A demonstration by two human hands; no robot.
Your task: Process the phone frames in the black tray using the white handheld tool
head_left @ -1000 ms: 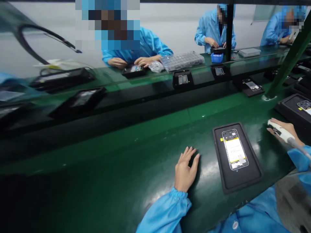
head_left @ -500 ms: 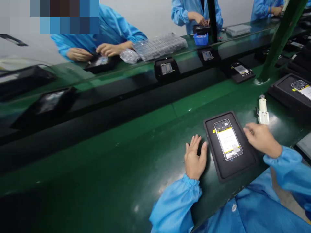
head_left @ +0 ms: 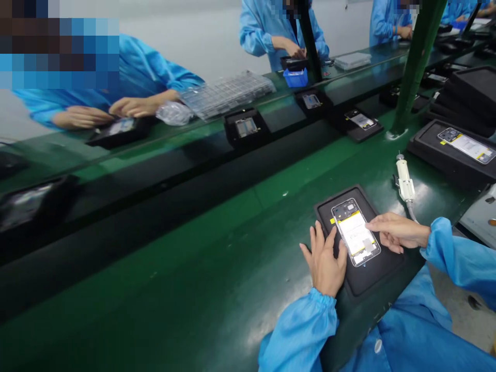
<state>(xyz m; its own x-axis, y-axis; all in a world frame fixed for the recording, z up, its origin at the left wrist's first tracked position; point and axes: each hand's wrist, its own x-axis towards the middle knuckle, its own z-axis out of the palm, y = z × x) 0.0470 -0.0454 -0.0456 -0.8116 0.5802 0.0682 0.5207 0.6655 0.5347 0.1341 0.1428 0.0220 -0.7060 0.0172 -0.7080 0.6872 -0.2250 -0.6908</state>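
An opened smartphone (head_left: 355, 235) with its white battery and inner boards showing lies face-down in a black foam tray (head_left: 362, 289). A small yellow tab sticks out at its upper left side. My left hand (head_left: 327, 261) rests over the tray's left rim with its fingers spread, thumb and index fingertips at the phone's left edge. From the other side, my right hand (head_left: 403, 231) reaches over the tray. Its index finger is stretched out to the phone's right edge, while the other fingers bend loosely below. Neither hand grips anything that I can see.
A white electric screwdriver (head_left: 405, 181) stands beyond my right hand. Stacked black trays (head_left: 430, 150) are at the right, the nearest bearing another phone. A green post (head_left: 414, 72) rises from the bench. More phone trays (head_left: 248, 126) line the middle, and co-workers sit opposite.
Both hands have moved in to the phone: the left from beside the tray onto its rim, the right from the tray's right side to the phone's edge. The camera view has shifted right.
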